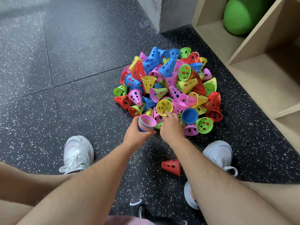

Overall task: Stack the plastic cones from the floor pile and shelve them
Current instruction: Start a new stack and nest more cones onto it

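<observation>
Gripping stack (146, 126), right hand (172, 127) pinching yellow cone (164, 107)

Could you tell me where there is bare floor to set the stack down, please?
Open floor lies left of the pile, beyond the left shoe. A narrow strip runs between pile and shelf unit. A red cone lies by the right shoe; left hand and right hand crowd its near edge.
</observation>
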